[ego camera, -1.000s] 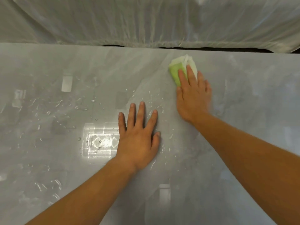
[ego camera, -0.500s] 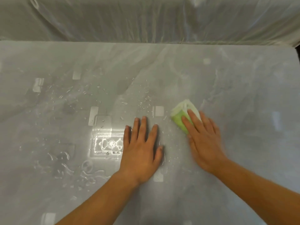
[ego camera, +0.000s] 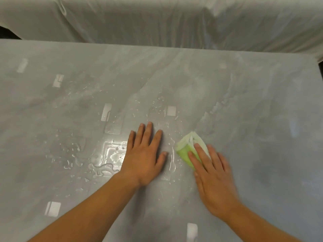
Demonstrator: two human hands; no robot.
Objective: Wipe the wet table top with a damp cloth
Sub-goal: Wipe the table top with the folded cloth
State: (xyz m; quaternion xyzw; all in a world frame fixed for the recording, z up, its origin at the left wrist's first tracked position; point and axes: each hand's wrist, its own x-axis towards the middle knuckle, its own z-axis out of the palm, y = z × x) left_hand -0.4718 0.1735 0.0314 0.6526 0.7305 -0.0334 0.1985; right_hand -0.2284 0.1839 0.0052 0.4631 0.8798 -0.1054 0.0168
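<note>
A folded green and white cloth [ego camera: 185,147] lies on the grey marble-look table top [ego camera: 253,105], just right of centre. My right hand [ego camera: 212,179] presses flat on the cloth with straight fingers and covers its near part. My left hand [ego camera: 144,154] rests flat on the table a little to the left of the cloth, fingers spread. Water drops and small puddles [ego camera: 97,163] sit on the table left of my left hand and between my two hands.
A pale sheet-covered piece of furniture [ego camera: 174,21] runs along the far edge of the table. The table's right corner [ego camera: 314,58] shows at the upper right. Ceiling lights reflect in the wet surface.
My right hand has drawn the cloth back across the table from the far side toward me, ending beside my left hand. My left hand has stayed flat in place.
</note>
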